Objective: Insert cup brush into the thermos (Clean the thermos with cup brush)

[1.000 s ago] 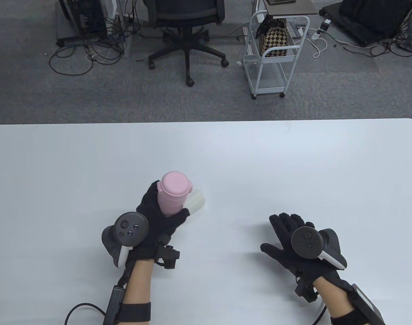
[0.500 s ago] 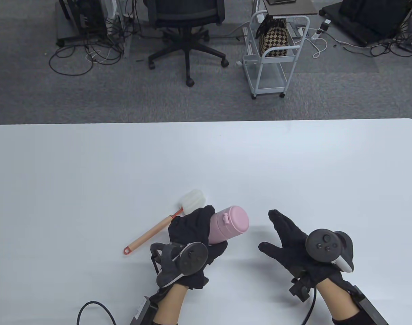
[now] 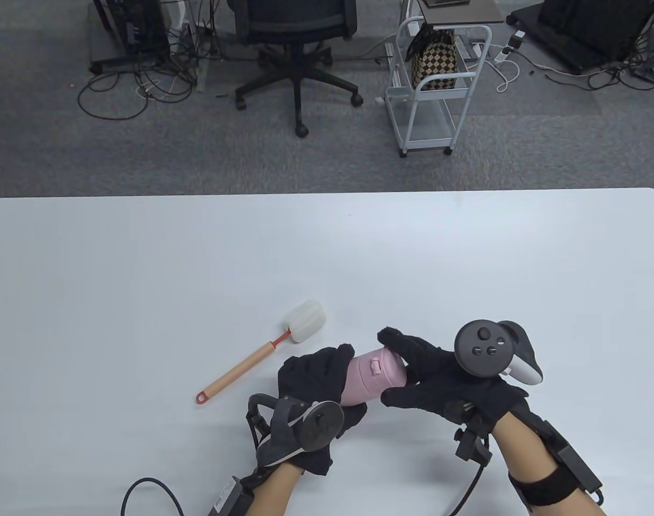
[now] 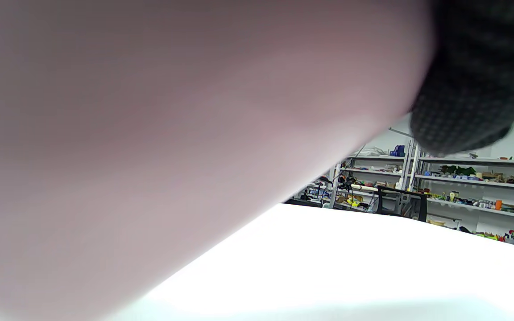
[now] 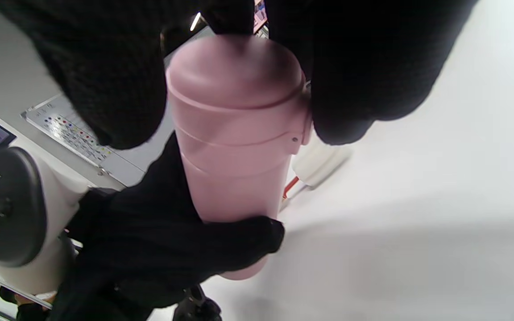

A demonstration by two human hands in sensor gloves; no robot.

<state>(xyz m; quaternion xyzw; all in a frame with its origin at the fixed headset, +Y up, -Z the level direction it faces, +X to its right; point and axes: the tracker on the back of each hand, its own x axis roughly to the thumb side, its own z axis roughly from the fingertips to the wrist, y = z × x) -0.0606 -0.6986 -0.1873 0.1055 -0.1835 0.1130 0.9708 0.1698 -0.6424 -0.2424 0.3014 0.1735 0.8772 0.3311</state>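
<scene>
I have the pink cylindrical thermos [image 3: 371, 375] gripped around its body in my left hand [image 3: 316, 384], tilted on its side just above the white surface [image 3: 466, 258], lid end toward my right hand [image 3: 439, 376]. The right fingers [image 5: 114, 80] wrap the domed pink lid [image 5: 239, 76], thumb on one side and the others opposite, holding it.

The lid is still on, so nothing can go in yet. My worry is the twist: if the left grip is too light on the smooth body, the thermos turns with the lid or slips down onto the surface. A freed lid could also drop and roll (the near edge is close to my wrists).

The cup brush with the white sponge head and orange handle [image 3: 259, 357] lies on the surface just left of my left hand, apart from it, handle end nearer me. A careless left elbow could knock it.

There is wide open room on the far half and on the right, good for parking the lid.
</scene>
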